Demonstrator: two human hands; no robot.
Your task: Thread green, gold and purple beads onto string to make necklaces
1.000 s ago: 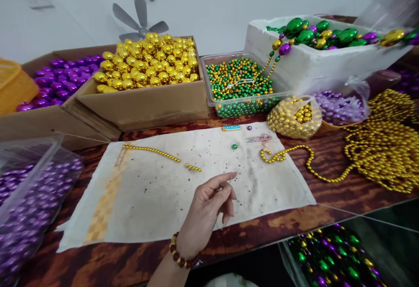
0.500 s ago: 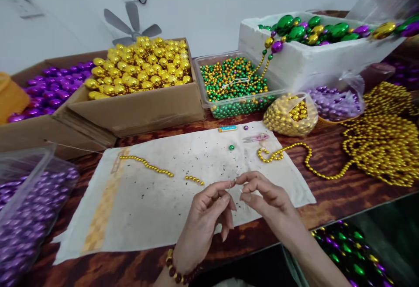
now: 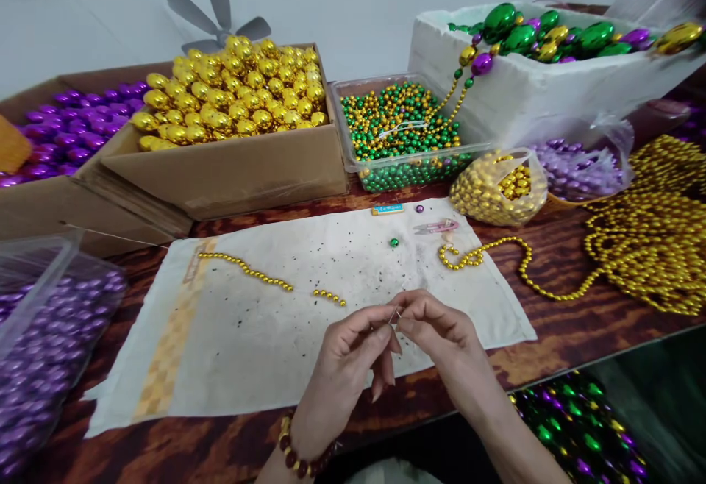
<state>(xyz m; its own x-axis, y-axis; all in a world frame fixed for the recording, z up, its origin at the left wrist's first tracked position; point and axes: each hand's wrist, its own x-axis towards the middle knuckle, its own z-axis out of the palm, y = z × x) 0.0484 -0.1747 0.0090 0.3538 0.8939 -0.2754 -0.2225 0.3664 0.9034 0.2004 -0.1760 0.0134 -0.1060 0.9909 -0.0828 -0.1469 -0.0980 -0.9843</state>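
Note:
My left hand (image 3: 353,355), with a beaded bracelet at the wrist, pinches a thin thread (image 3: 393,315) between thumb and index finger. Close against it, my right hand (image 3: 441,333) pinches a thin strand too; the fingertips of both hands nearly meet above the front edge of the white cloth (image 3: 259,344). Gold beads (image 3: 259,274) lie in a strung row on the cloth, and a short row of gold beads (image 3: 329,296) sits nearer my hands. A green bead (image 3: 394,243), a purple bead (image 3: 420,209) and pink-handled snips (image 3: 437,227) rest beyond my right hand.
Behind the cloth stand a cardboard box (image 3: 237,175) of gold beads, a clear tub (image 3: 416,158) of green and gold beads, and a white foam box (image 3: 496,90). Bagged gold beads (image 3: 496,193) and gold bead strands (image 3: 656,241) are at right; purple beads (image 3: 49,359) at left.
My right hand has moved left, closer to my left hand, and its fingertips now nearly touch the left fingertips. The camera view has shifted slightly.

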